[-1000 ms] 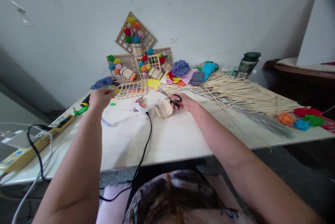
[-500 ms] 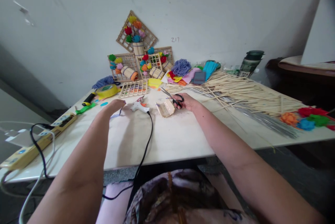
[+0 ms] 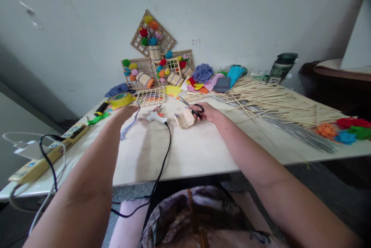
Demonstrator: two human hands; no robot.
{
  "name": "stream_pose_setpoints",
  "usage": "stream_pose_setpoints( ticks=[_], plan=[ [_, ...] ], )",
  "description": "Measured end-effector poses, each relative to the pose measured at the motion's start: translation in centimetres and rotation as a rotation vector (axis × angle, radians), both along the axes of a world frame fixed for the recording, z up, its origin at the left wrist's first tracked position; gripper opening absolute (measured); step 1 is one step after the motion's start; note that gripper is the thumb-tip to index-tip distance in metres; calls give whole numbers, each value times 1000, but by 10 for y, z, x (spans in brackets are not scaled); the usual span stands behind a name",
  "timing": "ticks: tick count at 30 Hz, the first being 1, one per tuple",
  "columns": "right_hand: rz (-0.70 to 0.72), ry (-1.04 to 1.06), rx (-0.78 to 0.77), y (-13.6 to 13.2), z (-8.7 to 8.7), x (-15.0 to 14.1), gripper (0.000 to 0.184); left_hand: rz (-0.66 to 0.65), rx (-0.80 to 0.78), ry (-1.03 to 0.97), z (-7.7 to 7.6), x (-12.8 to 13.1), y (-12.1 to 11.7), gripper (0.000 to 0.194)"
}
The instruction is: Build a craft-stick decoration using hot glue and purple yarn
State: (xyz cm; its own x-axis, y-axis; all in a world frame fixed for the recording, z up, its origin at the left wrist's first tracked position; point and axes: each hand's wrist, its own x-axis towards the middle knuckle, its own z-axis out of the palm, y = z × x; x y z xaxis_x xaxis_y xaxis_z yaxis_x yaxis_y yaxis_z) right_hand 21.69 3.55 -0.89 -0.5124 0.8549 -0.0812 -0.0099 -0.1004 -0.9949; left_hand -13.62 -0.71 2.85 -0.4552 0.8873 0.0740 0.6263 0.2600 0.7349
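1. Pinching blue-violet yarn, my left hand should trail it clear of the glue gun.
2. My right hand holds black-handled scissors, blades pointing safely away.
3. Beside them lies the curved stick panel; I mustn't crush it.

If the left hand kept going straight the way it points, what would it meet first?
The left hand would probably meet the stick lattice on the table, just ahead; the hand's height is unclear, so it might pass above.
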Motion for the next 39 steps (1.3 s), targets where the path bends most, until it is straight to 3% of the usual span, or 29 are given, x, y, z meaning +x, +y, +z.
stream_pose_setpoints(
  ticks=[2,4,8,13,19,22,25,27,29,31,35,39],
  plan=[
    [1,3,-5,-1,1,0,29,22,-7,40,1,-2,0,26],
    [1,10,-15,-3,2,-1,28,36,7,-42,0,-2,1,21],
    [-8,23,-20,-5,4,-1,25,97,137,-430,-6,4,5,7],
    [-8,21,-29,-4,3,-1,27,123,177,-692,-10,6,6,16],
    [-15,0,-32,-1,1,0,28,90,78,-764,-4,10,-1,52],
    [-6,19,-24,-1,1,-1,26,60,54,-618,0,15,-3,68],
    [19,74,-5,-1,1,-2,23,99,-8,-224,10,20,-2,71],
    [31,92,-1,-2,1,-2,24,113,-51,67,21,28,0,66],
    [36,96,-2,-2,1,-3,26,119,13,307,30,45,0,54],
    [42,101,6,-2,1,-3,27,52,38,385,36,71,-1,42],
    [51,115,45,0,-3,-1,31,-184,-19,541,30,136,-9,35],
    [46,100,74,3,-7,1,35,-317,0,722,11,182,-20,50]
  ],
)
